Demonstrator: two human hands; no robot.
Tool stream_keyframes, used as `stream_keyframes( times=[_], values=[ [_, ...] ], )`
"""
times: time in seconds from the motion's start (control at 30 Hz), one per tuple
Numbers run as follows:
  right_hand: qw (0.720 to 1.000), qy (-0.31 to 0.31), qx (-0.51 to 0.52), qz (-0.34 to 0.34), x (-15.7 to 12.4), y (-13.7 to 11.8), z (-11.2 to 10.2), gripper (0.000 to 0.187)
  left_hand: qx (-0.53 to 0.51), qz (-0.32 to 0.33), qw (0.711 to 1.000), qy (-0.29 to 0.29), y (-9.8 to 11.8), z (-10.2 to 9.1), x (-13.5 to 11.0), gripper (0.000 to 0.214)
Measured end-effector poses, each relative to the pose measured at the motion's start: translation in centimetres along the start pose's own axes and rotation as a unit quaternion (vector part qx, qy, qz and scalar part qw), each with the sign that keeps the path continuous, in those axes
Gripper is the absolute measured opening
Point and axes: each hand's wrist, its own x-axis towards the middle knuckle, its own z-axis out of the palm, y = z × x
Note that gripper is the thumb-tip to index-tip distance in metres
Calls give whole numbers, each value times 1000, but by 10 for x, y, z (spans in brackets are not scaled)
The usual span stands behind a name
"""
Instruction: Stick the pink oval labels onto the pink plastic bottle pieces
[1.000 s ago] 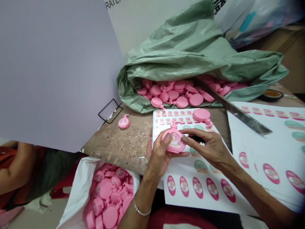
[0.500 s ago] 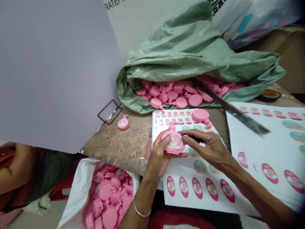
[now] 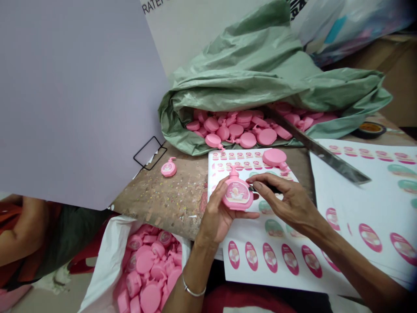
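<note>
Upright in my left hand (image 3: 213,213) is a small pink toy pump bottle (image 3: 237,202), its front bearing a sticker with a white tub picture. The fingers wrap behind and below it, the thumb at its left edge. My right hand (image 3: 289,200) pinches a thin dark tool (image 3: 273,188), whose tip points at the bottle's right edge; its exact kind is hard to make out. Beneath both hands lies a sticker sheet (image 3: 247,271) with pink ovals and green labels. A bottle without a visible sticker (image 3: 274,157) lies on that sheet's far edge.
A green sack (image 3: 241,82) spills pink bottles at the back. A long metal blade (image 3: 335,161) rests over more sticker sheets (image 3: 348,208) on the right. A labelled bottle (image 3: 168,168) stands left. A white bag (image 3: 104,265) of pink bottles is lower left, near another person's arm (image 3: 24,230).
My left thumb has moved off the sticker to the bottle's edge, so the whole label shows. My right fingers have drawn slightly away from the bottle, and the dark tool's tip now shows.
</note>
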Motion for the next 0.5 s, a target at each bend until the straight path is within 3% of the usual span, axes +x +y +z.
stream_keyframes(
  times=[0.33,0.5],
  values=[
    [999,18,-41,-17,0,-2,2,18,-45,-57,997,23,0,2,4,47],
    [997,19,-71,-22,0,-3,5,21,-19,-29,999,5,-3,0,3,52]
  ],
)
